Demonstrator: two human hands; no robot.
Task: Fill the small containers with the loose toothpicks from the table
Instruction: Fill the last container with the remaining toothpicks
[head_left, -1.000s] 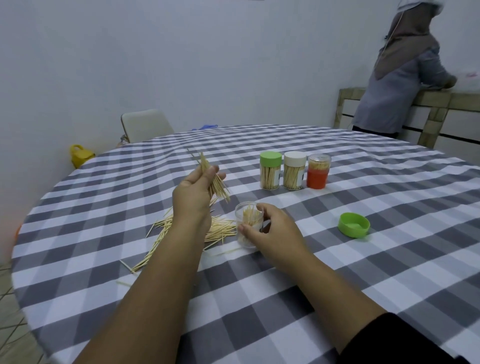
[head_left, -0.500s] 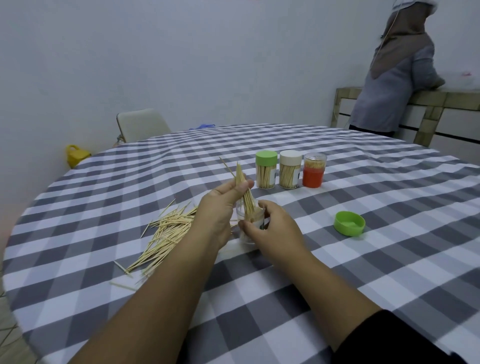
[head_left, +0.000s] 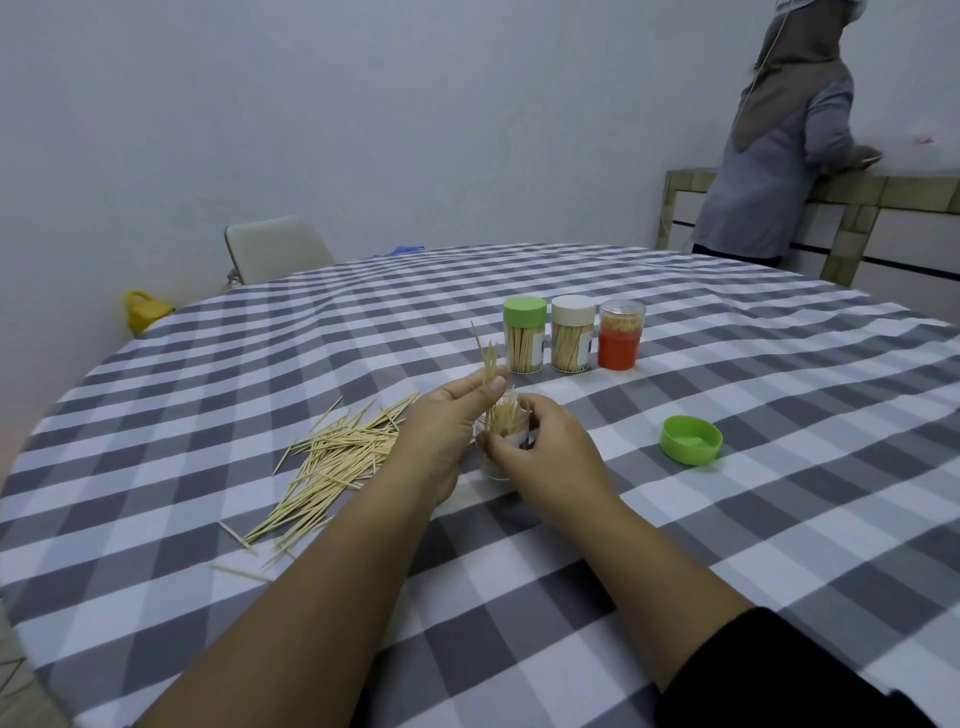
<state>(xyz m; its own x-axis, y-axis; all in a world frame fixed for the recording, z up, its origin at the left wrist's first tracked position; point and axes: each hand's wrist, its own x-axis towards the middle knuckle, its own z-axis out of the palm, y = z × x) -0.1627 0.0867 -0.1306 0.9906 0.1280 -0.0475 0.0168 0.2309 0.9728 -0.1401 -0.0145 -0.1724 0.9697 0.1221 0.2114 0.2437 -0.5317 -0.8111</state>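
Left hand (head_left: 441, 431) up over the clear container (head_left: 503, 441), thumb and fingers pinched shut on a small bunch of toothpicks (head_left: 487, 358), tips pointing up and tilted a little left, lower ends hidden behind the fingers. Right hand (head_left: 540, 457) wraps the container from the near side, fingers curled around its wall, holding it upright on the checked tablecloth (head_left: 727, 519); toothpicks already stand inside it. The loose pile (head_left: 332, 457) lies just left of the left hand, fanned out toward the table edge. Behind the hands, three containers in a row: green-lidded (head_left: 524, 335), white-lidded (head_left: 572, 333), and one with an orange base (head_left: 620, 335). A green lid (head_left: 691, 439) sits alone, well right of the hands
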